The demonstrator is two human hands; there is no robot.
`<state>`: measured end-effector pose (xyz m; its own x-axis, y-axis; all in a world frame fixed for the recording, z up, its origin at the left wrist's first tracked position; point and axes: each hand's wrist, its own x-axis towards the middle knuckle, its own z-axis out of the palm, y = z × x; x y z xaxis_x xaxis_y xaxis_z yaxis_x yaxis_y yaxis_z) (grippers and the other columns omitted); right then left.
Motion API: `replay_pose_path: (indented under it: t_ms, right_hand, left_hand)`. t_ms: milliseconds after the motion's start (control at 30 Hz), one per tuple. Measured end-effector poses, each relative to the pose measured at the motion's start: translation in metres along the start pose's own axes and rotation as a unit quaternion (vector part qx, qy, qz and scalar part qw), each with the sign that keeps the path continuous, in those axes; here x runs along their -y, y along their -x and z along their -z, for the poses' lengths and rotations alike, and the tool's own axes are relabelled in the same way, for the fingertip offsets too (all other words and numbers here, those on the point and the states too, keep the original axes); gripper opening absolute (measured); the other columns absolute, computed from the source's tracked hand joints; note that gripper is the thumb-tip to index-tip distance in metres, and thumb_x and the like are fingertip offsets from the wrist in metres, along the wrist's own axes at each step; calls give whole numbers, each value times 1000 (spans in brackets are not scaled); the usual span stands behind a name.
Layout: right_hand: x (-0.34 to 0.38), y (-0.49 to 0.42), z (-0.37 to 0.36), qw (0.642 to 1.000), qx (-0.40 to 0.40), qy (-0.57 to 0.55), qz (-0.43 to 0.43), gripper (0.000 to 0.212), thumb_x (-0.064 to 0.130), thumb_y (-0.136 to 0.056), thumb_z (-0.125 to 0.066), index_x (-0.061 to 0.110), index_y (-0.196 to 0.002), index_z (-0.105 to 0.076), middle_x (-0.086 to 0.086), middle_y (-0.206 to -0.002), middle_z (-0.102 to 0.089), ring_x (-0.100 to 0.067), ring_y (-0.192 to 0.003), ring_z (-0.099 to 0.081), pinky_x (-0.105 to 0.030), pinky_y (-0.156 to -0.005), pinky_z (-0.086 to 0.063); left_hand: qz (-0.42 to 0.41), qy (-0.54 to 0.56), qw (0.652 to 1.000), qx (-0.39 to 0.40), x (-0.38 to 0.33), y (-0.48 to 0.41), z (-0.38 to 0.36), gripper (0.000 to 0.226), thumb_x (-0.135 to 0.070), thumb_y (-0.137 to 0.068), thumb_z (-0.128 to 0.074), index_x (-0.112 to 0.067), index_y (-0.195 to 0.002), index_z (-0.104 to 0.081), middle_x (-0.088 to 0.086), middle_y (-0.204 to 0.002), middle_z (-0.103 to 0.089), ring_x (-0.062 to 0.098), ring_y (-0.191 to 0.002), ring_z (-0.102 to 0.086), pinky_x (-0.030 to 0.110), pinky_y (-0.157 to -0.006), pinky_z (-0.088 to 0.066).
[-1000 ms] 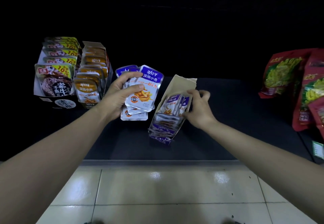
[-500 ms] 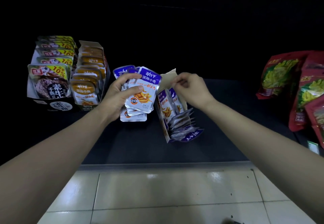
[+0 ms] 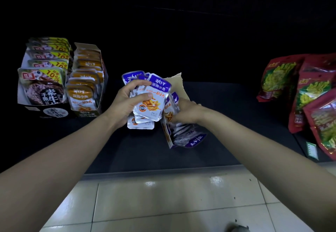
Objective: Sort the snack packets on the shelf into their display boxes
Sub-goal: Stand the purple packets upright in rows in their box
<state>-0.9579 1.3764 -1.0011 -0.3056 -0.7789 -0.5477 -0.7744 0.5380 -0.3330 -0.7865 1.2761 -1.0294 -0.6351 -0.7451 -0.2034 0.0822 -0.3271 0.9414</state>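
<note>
Nearest me pale tiled floor (image 3: 163, 204), then the front lip of the dark shelf (image 3: 141, 151), both my bare arms reaching over it. On the shelf just right of centre is the purple display box (image 3: 190, 140), tilted, flat purple packets stacked inside, torn cardboard flap (image 3: 177, 82) sticking up at its far end. My right hand (image 3: 186, 112) is down in that box against the packets there, fingertips hidden behind the other stack, so I can't tell if it grips anything. My left hand (image 3: 125, 104) is clamped on a fanned stack of purple packets (image 3: 151, 102), thumb across the front one, held just left of the box. Further left, orange packet box (image 3: 87, 84) is full and upright, black box (image 3: 42, 86) of yellow-banner packets right beside it. Far right, red bags (image 3: 312, 93) lean in a cluster
</note>
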Motion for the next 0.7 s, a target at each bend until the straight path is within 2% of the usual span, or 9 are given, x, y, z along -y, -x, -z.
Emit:
replay_pose_path:
  t_ms: [133, 200, 300, 400, 500, 567, 700]
  right_hand:
    - [2, -11, -1, 997, -48, -45, -41, 55, 37, -79, -73, 15, -124, -51, -9, -129, -48, -31, -126, -40, -35, -99, -36]
    - [1, -11, -3, 997, -39, -51, -48, 56, 39, -81, -71, 14, -127, -51, -9, -132, -44, -31, -126, -37, -34, -96, -34]
    - [1, -8, -4, 998, -24, -53, -39, 44, 35, -87, -66, 19, -127, -60, -8, -123, -45, -30, -125, -34, -32, -96, -30]
    - [5, -5, -4, 999, -11, -40, -20, 39, 36, -86, -66, 12, -117, -61, -4, -113, -60, -23, -115, -50, -34, -97, -31]
    - [6, -9, -1, 996, 20, -82, -16, 38, 42, -81, -71, 16, -104, -57, -1, -104, -60, -19, -98, -57, -33, -86, -46]
    - [7, -17, 2, 996, 36, -77, -14, 43, 43, -80, -72, 15, -110, -59, -2, -110, -61, -19, -98, -59, -30, -81, -48]
    - [11, -28, 6, 997, 58, -49, -18, 51, 44, -78, -74, 14, -118, -61, -4, -114, -63, -21, -98, -60, -28, -81, -47]
  left_hand:
    - [-3, -1, 1000, -2, 1, -1, 2, 38, -14, -72, -74, -23, -108, -66, 6, -111, -70, 24, -95, -72, 32, -66, -59]
    - [-5, 2, 1000, -6, 1, -1, 4, 37, -13, -73, -74, -23, -108, -66, 6, -111, -69, 23, -95, -71, 32, -67, -59]
    - [-5, 4, 1000, -9, 2, -2, 6, 38, -15, -71, -74, -23, -108, -66, 8, -114, -68, 25, -97, -71, 33, -68, -59]
    - [-6, 5, 1000, -5, 2, -2, 6, 38, -15, -72, -74, -23, -108, -66, 9, -116, -68, 25, -99, -70, 33, -69, -58]
    - [-7, 10, 1000, -8, 4, -2, 7, 37, -15, -73, -74, -22, -108, -65, 9, -115, -68, 26, -100, -70, 34, -70, -58]
    - [-6, 12, 1000, -13, 5, -3, 9, 38, -14, -73, -73, -22, -109, -64, 9, -114, -68, 26, -99, -70, 34, -69, -58]
    - [-1, 13, 1000, -15, 6, -3, 9, 38, -13, -73, -73, -21, -108, -64, 8, -113, -68, 24, -97, -70, 33, -68, -59]
